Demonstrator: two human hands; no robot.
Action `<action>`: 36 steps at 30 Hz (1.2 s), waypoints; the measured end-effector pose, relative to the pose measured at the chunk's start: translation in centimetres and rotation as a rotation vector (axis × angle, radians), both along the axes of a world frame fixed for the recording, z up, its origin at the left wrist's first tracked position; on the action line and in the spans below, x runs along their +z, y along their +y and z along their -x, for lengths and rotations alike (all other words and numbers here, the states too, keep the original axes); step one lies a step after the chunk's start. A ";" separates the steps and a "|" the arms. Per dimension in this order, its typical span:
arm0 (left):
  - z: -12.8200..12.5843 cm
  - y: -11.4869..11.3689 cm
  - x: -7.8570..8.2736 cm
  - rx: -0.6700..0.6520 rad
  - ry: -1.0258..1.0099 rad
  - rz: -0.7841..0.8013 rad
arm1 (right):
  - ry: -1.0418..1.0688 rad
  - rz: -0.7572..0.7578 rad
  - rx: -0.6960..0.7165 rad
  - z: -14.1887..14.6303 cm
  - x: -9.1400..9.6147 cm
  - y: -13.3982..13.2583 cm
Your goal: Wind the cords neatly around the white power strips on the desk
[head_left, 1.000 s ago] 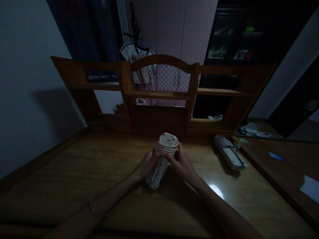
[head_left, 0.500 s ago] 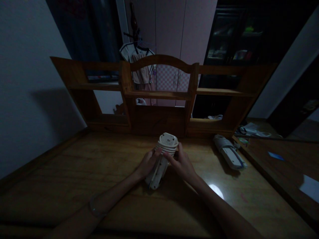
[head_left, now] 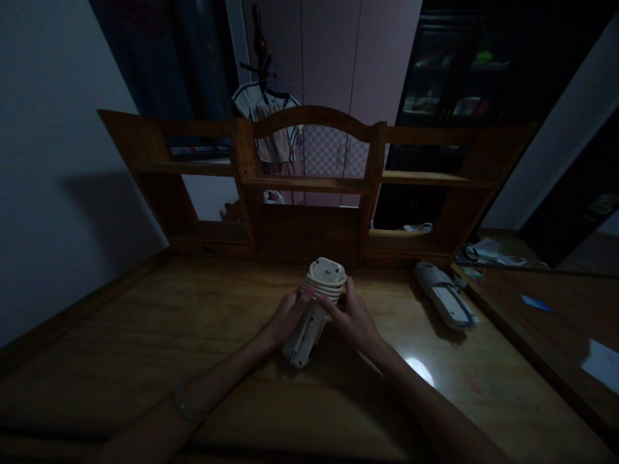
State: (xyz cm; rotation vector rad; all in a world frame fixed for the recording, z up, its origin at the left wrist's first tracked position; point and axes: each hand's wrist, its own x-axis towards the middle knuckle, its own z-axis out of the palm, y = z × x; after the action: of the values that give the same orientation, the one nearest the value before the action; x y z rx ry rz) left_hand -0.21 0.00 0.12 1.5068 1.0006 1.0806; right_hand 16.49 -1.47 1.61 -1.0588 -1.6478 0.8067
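A white power strip (head_left: 310,332) is held in front of me over the wooden desk, its far end tilted up. Several turns of its own white cord (head_left: 325,291) wrap around it near that far end. My left hand (head_left: 289,314) grips the strip from the left, thumb pressed against the coils. From the right, my right hand (head_left: 352,317) closes on it, with its thumb at the cord and fingers behind. The fingers behind the strip are partly hidden. A second power strip (head_left: 449,303), its grey cord wound round it, lies on the desk to the right.
A wooden shelf unit (head_left: 304,183) stands along the back of the desk (head_left: 193,322). A wall (head_left: 58,193) borders the left side. On a lower surface at right are a blue card (head_left: 536,303) and white paper (head_left: 602,364).
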 end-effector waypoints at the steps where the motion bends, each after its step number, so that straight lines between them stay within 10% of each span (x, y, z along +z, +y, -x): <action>1: 0.0 0.0 0.0 -0.003 0.004 -0.003 | 0.001 0.000 0.001 0.0 0.0 0.0; 36: 0.0 -0.1 0.1 0.006 0.017 0.005 | -0.017 -0.012 0.013 -0.1 0.3 0.0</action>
State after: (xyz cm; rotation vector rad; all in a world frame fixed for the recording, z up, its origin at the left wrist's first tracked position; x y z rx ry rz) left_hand -0.17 -0.10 0.18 1.5126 1.0193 1.0697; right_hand 16.60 -1.52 1.89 -1.0499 -1.6736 0.7974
